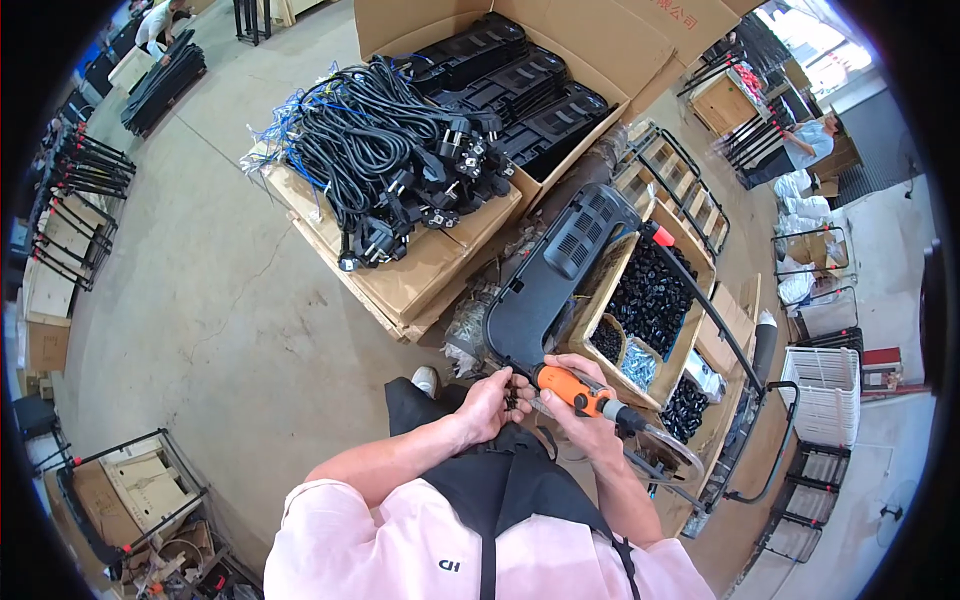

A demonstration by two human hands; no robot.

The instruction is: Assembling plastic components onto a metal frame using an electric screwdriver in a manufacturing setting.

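My right hand (588, 422) is wrapped round an orange power screwdriver (566, 384) with a clear hose at its back end. The tool's front end points left, toward the near edge of a black plastic housing (545, 272) with a vented raised motor cover. Close beside that end, my left hand (486, 406) is cupped round several small black pieces (512, 399) that look like screws. Its thumb and forefinger come together near the housing's near edge; whether they pinch a piece there is too small to tell.
To the housing's right stands a parts box (603, 290) of small black pieces and blue-white packets. Ahead, black power cords (365, 140) with plugs are heaped on cardboard, beside an open carton (640, 45) of black housings. A black tubular frame (735, 340) runs along the right. Two people work farther off.
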